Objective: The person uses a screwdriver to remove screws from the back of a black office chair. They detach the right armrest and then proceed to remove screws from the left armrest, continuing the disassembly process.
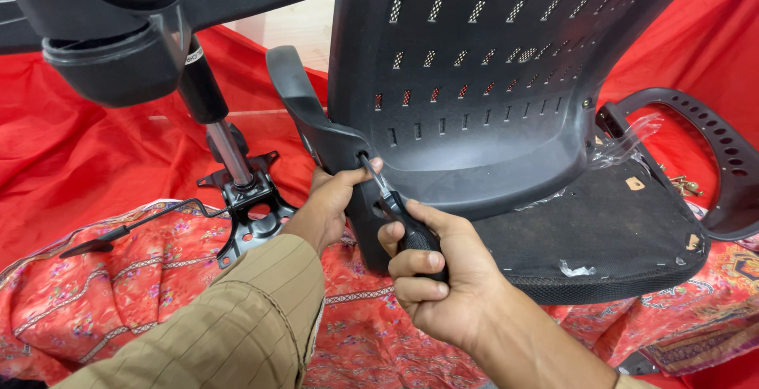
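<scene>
A black plastic chair back (490,81) with rows of slots stands upright over a black seat (609,231) lying upside down. My right hand (435,278) is closed around the black handle of a screwdriver (395,211), whose metal shaft points up-left into a hole in the left armrest bracket (324,132). My left hand (336,199), in a tan striped sleeve, pinches the shaft near its tip and rests against the bracket.
A chair base with gas cylinder (217,116) and a black metal mounting plate with lever (245,207) lie to the left. A perforated black armrest (711,144) curves at the right, small brass screws (684,186) near it. Red cloth (79,152) and patterned fabric (118,294) cover the floor.
</scene>
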